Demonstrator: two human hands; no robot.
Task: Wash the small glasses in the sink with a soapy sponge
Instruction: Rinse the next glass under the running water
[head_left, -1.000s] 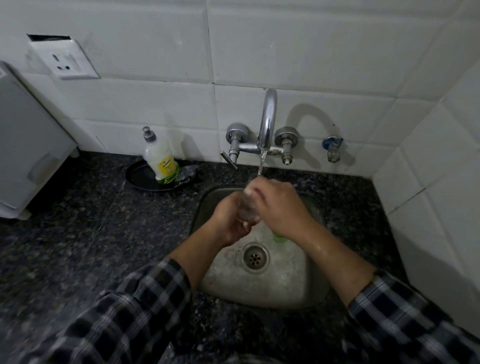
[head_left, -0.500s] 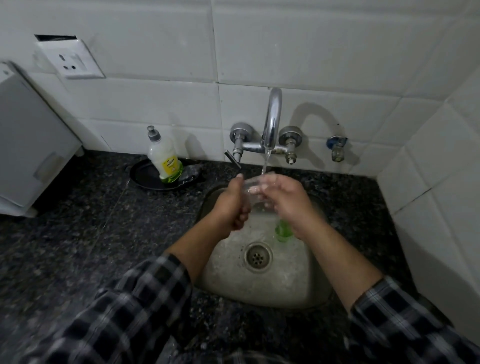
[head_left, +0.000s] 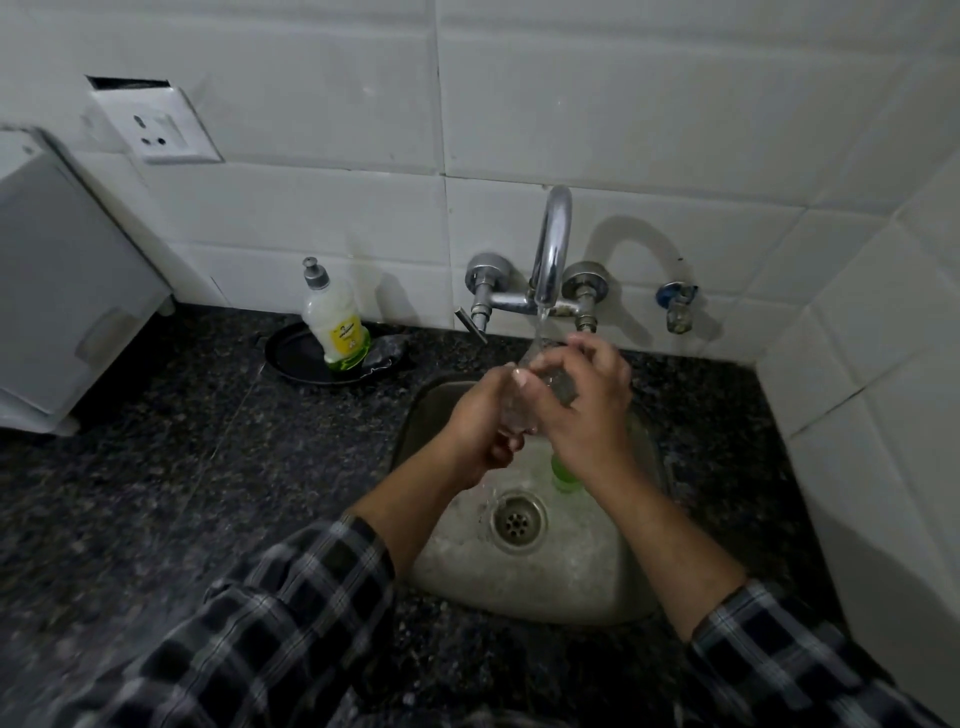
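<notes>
Principal hazard: the small glass is wet, smooth and probably soapy, and I hold it in the air above the steel sink. In my judgement a slip is the likeliest fault. A loosened grip while I turn it under the water would drop it onto the basin near the drain, where it could chip or crack.

Second hazard: the stream from the tap lands at the top of the glass and may splash onto the dark tabletop and my sleeves.

Third: pressing too hard on thin glass could break it in my hands.

Hands: my left hand wraps the glass from the left with curled fingers. My right hand closes over its upper right side. Both hold it between them, just below the spout.

Condition of the glass: clear, small and largely hidden by my fingers. Whether suds remain on it I cannot tell.

A green object lies in the basin below my right wrist; what it is I cannot tell. The soap bottle stands well to the left.
</notes>
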